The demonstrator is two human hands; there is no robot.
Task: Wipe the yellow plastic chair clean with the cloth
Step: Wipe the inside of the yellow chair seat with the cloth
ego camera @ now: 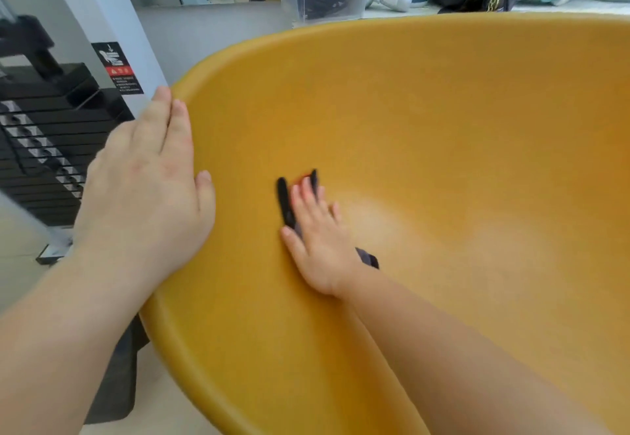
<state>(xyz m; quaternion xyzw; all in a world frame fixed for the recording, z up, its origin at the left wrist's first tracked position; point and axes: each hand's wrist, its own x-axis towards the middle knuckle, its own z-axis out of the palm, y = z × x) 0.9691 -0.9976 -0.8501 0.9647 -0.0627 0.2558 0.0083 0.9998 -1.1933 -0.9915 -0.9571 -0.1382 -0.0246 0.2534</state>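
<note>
Large yellow moulded-plastic chair shell point(443, 127) fills the view, its concave seat facing the camera. A small dark cloth point(284, 202) lies on the inner left slope of the seat, mostly hidden under the right hand point(317, 240). Only its dark edges show beside the fingers point(303, 192) and behind the wrist. Right fingers are straight and spread, pressing the cloth flat rather than pinching it, probably to keep the full palm on it during a stroke. Left hand point(146, 196) rests on the left rim with its fingers extended along the outside and the thumb inside, likely bracing the shell against the wiping pressure. A black weight stack point(44, 148) stands just beside the chair.
</note>
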